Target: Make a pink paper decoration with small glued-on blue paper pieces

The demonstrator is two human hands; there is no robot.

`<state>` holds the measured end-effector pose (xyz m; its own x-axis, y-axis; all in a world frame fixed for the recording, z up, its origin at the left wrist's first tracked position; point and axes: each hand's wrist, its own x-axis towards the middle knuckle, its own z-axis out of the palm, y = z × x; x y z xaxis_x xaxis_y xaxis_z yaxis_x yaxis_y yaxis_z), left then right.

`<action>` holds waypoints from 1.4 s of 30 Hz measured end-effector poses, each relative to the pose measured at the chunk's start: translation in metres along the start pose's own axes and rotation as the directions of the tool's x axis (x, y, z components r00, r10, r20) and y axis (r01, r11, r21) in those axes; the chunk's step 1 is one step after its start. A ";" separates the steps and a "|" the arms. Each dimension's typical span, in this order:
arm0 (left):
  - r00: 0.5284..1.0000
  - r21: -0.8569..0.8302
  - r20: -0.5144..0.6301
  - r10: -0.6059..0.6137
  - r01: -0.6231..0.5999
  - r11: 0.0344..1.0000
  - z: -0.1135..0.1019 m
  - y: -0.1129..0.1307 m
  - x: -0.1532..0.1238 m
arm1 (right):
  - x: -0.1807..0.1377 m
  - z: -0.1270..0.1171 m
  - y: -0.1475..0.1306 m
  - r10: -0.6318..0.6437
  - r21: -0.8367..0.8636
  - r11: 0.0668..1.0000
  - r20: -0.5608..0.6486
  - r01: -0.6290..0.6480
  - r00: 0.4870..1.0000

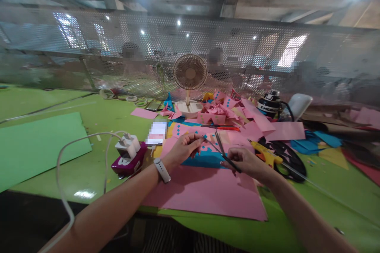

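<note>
My right hand [245, 162] is closed around the dark handles of a pair of scissors [220, 144], whose blades stand apart and point toward my left hand. My left hand [188, 146] is pinched, with a tiny blue piece of paper [204, 137] at its fingertips, close to the blade tips. Below both hands lies a strip of blue paper [192, 161] on a large pink sheet [213, 193]. Small blue diamond shapes dot the pink paper just behind it. A light-coloured band circles my left wrist.
A purple power strip [130, 164] with white chargers and a looping cable stands left, near a phone [157, 132]. Right are a yellow glue gun [267, 154] and a black round tray [292, 166]. Behind are pink paper cutouts [219, 110], a fan [190, 73] and a bottle [269, 103].
</note>
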<state>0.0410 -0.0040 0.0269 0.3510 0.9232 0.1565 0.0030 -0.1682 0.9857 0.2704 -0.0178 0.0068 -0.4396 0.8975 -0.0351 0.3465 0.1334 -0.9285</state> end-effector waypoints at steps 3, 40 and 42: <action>1.000 0.000 -0.001 -0.001 0.001 1.000 0.000 -0.001 0.000 | 0.001 0.000 0.001 0.000 0.011 1.000 0.001 0.000 1.000; 0.998 -0.023 -0.055 0.018 -0.019 1.000 -0.008 -0.013 0.006 | -0.003 0.000 -0.006 0.008 0.029 1.000 0.009 -0.008 1.000; 0.999 -0.020 -0.046 0.018 -0.019 1.000 -0.008 -0.013 0.006 | -0.003 0.000 -0.004 0.030 0.031 0.999 0.022 -0.031 0.999</action>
<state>0.0358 0.0064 0.0156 0.3076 0.9349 0.1770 -0.0223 -0.1789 0.9836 0.2699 -0.0209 0.0109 -0.4472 0.8916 -0.0715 0.3344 0.0925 -0.9379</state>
